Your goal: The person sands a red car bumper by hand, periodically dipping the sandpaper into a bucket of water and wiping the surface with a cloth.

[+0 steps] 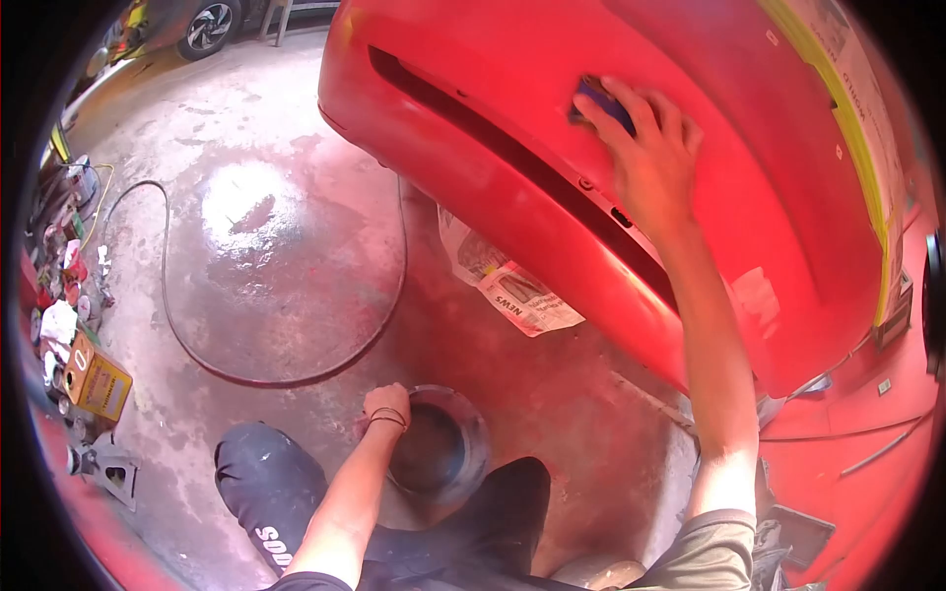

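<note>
A large red car panel with a long dark slot fills the upper right. My right hand is on its upper surface, fingers bent around a small dark blue block that lies against the red paint. Low in the middle, my left hand is closed at the rim of a round bucket holding dark liquid. Whether its fingers grip the rim or something else is hidden. A dark band circles the left wrist.
A hose loops over the wet floor. Newspaper hangs under the panel. Cans and rags, with a yellow thinner tin, line the left side. Yellow tape edges the panel. A car wheel is at upper left.
</note>
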`<move>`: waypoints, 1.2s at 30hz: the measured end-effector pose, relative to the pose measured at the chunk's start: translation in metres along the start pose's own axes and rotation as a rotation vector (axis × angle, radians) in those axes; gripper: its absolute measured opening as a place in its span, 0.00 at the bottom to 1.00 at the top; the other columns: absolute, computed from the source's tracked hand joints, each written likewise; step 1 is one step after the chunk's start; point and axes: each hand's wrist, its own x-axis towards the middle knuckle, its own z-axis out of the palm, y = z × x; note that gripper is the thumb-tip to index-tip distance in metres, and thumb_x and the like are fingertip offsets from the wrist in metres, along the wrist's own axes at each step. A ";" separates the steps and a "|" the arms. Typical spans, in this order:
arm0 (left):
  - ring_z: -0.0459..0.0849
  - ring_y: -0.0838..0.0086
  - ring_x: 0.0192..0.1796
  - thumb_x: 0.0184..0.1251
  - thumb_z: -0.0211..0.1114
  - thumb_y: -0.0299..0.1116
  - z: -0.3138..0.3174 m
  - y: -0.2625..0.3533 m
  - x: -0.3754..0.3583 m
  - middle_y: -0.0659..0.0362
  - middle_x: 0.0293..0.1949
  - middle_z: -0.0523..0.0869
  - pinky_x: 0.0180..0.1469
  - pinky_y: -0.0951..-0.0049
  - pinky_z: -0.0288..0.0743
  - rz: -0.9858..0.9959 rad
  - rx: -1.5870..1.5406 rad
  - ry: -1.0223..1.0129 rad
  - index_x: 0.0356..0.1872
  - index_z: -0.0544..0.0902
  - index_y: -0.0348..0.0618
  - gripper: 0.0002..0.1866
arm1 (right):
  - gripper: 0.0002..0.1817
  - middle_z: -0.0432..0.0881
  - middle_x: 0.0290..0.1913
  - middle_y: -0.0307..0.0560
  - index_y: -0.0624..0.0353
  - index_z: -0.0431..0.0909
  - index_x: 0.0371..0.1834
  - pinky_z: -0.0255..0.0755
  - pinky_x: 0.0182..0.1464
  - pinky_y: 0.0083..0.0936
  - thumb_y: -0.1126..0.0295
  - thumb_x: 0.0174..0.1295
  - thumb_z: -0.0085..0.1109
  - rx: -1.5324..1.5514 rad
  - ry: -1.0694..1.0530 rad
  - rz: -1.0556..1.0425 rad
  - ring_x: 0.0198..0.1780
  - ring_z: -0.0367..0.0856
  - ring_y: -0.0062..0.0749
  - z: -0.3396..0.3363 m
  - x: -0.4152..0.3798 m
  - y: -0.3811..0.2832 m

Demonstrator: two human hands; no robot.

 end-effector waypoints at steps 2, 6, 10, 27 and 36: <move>0.95 0.58 0.59 0.67 0.77 0.33 -0.003 0.001 0.004 0.51 0.54 0.96 0.59 0.59 0.90 0.000 -0.001 -0.015 0.53 0.94 0.48 0.14 | 0.40 0.74 0.81 0.31 0.29 0.82 0.74 0.62 0.75 0.51 0.75 0.56 0.74 -0.033 -0.023 0.036 0.74 0.73 0.43 -0.018 -0.044 0.009; 0.94 0.55 0.60 0.71 0.71 0.35 0.007 0.004 0.014 0.50 0.55 0.95 0.61 0.57 0.89 0.035 0.008 -0.085 0.58 0.90 0.46 0.16 | 0.42 0.74 0.81 0.31 0.29 0.82 0.74 0.62 0.75 0.53 0.76 0.53 0.74 -0.051 -0.043 0.048 0.75 0.73 0.44 -0.019 -0.099 0.033; 0.93 0.54 0.61 0.74 0.68 0.37 -0.005 -0.001 0.004 0.49 0.57 0.94 0.62 0.55 0.88 0.074 0.046 -0.110 0.62 0.87 0.44 0.19 | 0.44 0.74 0.82 0.30 0.30 0.82 0.75 0.63 0.75 0.52 0.80 0.52 0.72 -0.011 -0.034 0.014 0.75 0.72 0.43 -0.006 -0.024 -0.001; 0.96 0.52 0.47 0.73 0.63 0.40 -0.104 -0.034 0.039 0.39 0.39 0.93 0.49 0.55 0.86 0.024 -0.779 0.196 0.44 0.92 0.36 0.17 | 0.40 0.76 0.79 0.35 0.34 0.82 0.75 0.65 0.72 0.53 0.77 0.56 0.73 -0.039 -0.084 0.121 0.75 0.74 0.45 -0.032 -0.098 0.028; 0.69 0.51 0.81 0.88 0.60 0.42 -0.444 0.108 0.006 0.44 0.73 0.81 0.84 0.54 0.58 0.648 -0.770 1.863 0.81 0.70 0.38 0.30 | 0.27 0.76 0.78 0.51 0.42 0.86 0.73 0.61 0.73 0.53 0.74 0.71 0.64 0.275 -0.040 0.705 0.72 0.74 0.53 -0.092 -0.234 -0.115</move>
